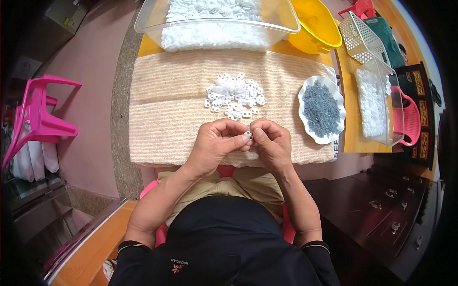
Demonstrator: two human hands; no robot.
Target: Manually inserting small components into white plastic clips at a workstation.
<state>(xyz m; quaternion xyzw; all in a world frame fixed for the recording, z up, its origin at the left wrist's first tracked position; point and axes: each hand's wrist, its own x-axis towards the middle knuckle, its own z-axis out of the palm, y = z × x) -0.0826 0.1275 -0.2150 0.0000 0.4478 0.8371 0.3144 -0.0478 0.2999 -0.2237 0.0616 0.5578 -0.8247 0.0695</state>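
Note:
Both my hands meet over the near part of a striped beige cloth. Between thumb and fingers my left hand pinches a small white plastic piece with holes. My right hand is closed at the piece's other side, thumb and forefinger pressed together; whatever sits in its fingertips is too small to make out. Just beyond my hands lies a loose pile of similar white pieces. To the right, a white scalloped dish holds a heap of small grey-blue parts.
A large clear bin full of white pieces stands at the far edge, beside a yellow basin. Right of the cloth are a clear box of white pieces and a white perforated basket. A pink stool stands at left.

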